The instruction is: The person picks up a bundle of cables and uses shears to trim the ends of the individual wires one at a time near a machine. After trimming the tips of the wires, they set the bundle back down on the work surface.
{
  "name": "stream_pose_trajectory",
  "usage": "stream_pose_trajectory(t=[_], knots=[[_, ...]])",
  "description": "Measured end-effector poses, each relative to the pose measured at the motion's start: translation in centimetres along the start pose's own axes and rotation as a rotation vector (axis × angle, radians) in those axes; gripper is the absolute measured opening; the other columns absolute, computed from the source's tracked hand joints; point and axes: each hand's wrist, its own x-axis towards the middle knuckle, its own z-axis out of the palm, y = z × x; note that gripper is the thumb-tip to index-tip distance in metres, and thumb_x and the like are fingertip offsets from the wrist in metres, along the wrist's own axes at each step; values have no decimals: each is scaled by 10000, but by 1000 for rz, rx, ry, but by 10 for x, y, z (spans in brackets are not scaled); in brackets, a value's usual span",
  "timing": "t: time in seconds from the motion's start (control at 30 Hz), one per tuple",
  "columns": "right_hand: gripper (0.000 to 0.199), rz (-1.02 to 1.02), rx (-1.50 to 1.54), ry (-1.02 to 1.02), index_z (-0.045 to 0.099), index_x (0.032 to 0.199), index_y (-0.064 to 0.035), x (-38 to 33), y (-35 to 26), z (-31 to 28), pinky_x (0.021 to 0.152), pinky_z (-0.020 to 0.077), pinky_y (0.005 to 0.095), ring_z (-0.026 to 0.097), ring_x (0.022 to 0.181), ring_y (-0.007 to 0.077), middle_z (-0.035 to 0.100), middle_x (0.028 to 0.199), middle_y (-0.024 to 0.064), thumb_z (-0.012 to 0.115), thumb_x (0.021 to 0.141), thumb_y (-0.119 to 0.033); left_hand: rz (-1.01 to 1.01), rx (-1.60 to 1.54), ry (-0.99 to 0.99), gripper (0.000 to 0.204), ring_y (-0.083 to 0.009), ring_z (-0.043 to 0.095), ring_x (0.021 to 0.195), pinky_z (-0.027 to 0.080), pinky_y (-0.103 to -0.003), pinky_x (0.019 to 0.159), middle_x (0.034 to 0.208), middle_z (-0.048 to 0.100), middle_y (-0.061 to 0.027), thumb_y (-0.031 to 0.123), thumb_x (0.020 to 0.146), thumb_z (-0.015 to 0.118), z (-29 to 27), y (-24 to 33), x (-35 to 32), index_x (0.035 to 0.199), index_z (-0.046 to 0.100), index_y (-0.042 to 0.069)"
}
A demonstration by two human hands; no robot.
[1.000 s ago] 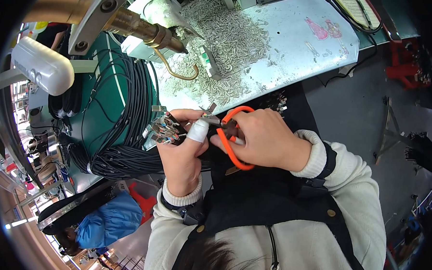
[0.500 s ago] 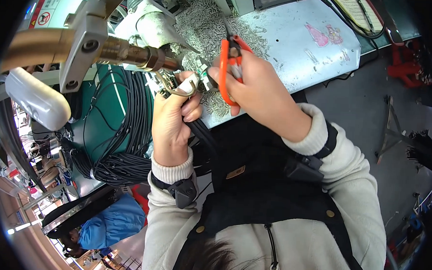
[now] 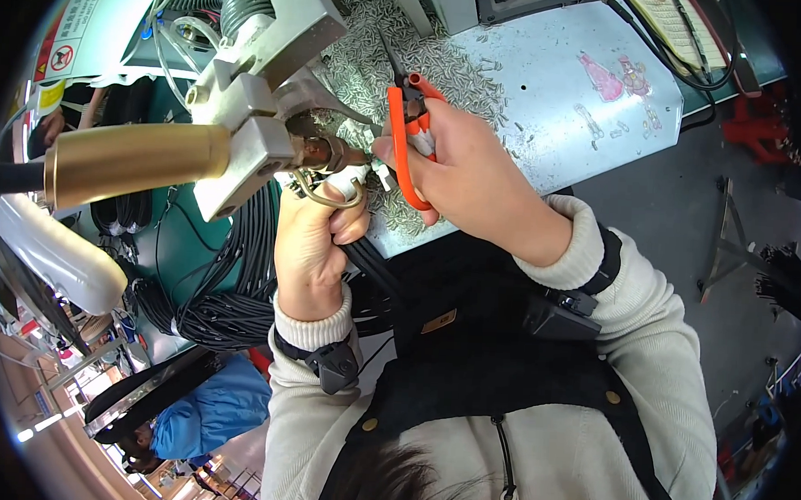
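My left hand (image 3: 316, 246) is closed around a bundle of black cables (image 3: 373, 267), its end held up against the nozzle (image 3: 329, 153) of the brass-coloured heat tool (image 3: 136, 162) just above my fingers. My right hand (image 3: 462, 177) grips the orange-handled cutters (image 3: 406, 130), blades pointing away. I judge the cables light, pliant and springy; best held close behind the end. The nozzle looks hot.

blocked: heat gun (image 3: 136, 160) left | free: tabletop (image 3: 549, 113) right
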Motion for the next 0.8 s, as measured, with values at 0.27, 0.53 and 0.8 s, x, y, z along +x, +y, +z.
stream_pose_trajectory(t=[0.27,0.53,0.8], knots=[[151,50,-7,-14,468,846,-13,-1,-1,1,367,341,208,413,389,57,438,525,-12,539,837,-146,7,12,-9,160,-44,297,409,233,-177,359,599,428,-12,47,771,560,1,1,-1,898,487,-15],[147,38,122,-50,471,874,-17,-17,0,0,397,369,208,408,419,55,431,555,-23,555,824,-127,23,-45,17,140,-104,461,547,368,-202,479,696,520,-51,30,795,546,11,-6,-28,919,536,-35],[108,-644,-373,55,519,774,-20,-45,-7,10,438,384,216,453,468,75,481,573,-18,609,780,-81,202,235,161,167,-158,567,708,455,-247,643,853,575,-99,-15,757,591,20,-35,-63,919,552,-36]])
